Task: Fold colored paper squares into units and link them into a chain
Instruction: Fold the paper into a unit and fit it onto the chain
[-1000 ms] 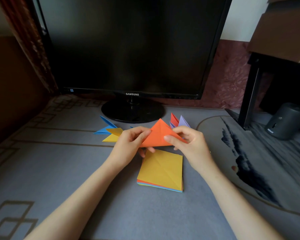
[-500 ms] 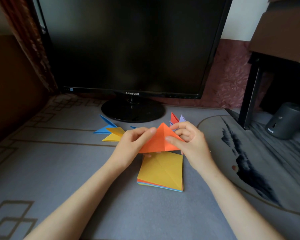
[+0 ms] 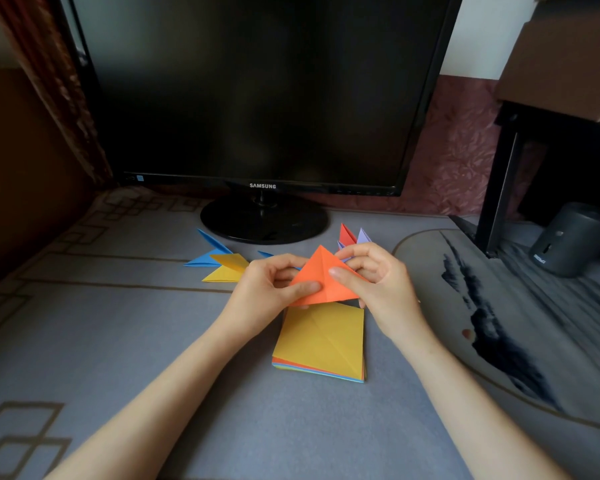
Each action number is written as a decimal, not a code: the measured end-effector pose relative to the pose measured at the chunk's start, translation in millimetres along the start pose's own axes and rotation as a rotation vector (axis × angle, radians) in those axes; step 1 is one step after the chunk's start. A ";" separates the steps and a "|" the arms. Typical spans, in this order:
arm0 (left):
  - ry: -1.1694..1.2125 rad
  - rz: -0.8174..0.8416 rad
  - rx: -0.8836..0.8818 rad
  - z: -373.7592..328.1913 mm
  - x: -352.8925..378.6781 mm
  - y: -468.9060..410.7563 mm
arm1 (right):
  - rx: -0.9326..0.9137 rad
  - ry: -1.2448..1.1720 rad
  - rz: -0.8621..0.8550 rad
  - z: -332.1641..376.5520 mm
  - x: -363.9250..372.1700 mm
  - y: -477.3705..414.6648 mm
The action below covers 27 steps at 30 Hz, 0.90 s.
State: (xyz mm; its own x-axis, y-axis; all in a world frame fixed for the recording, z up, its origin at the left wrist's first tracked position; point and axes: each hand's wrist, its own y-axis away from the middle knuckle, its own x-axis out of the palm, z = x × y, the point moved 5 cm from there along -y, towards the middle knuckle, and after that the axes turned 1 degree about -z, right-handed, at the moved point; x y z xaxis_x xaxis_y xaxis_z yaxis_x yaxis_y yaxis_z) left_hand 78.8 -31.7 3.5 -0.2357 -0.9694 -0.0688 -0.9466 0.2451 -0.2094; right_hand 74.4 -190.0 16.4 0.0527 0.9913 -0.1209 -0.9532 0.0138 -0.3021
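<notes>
Orange sheet (image 3: 321, 282), part-folded to a triangle, is pinched in the grip of left hand (image 3: 264, 292) and right hand (image 3: 381, 285) above the stack (image 3: 319, 344). A few folded units (image 3: 222, 268) lie beyond the stack; most squares appear unfolded.

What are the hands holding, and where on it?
An orange folded paper triangle: left hand pinches its lower left corner, right hand its right side.
</notes>
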 end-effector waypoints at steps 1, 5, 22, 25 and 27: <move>0.002 0.000 0.000 -0.1 0.1 0.1 | 0.000 -0.001 -0.001 0.1 0.2 -0.1; 0.017 0.002 -0.016 1.0 0.9 -0.2 | -0.009 -0.012 -0.009 0.6 -0.6 -0.1; 0.166 -0.041 -0.098 2.5 -0.5 -1.8 | 0.176 0.041 0.112 -5.4 4.7 2.5; 0.185 -0.019 -0.092 2.8 0.2 -2.5 | 0.226 0.001 0.060 -10.7 3.8 2.1; 0.204 0.017 -0.080 2.7 1.8 -2.9 | 0.238 -0.051 0.033 -11.3 0.0 1.2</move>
State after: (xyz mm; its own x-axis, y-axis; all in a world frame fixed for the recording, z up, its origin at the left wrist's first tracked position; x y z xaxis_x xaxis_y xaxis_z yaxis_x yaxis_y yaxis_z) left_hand 81.7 -34.1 1.3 -0.2841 -0.9501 0.1287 -0.9545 0.2677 -0.1311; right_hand 76.6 -191.5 5.4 0.0110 0.9970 -0.0769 -0.9977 0.0058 -0.0669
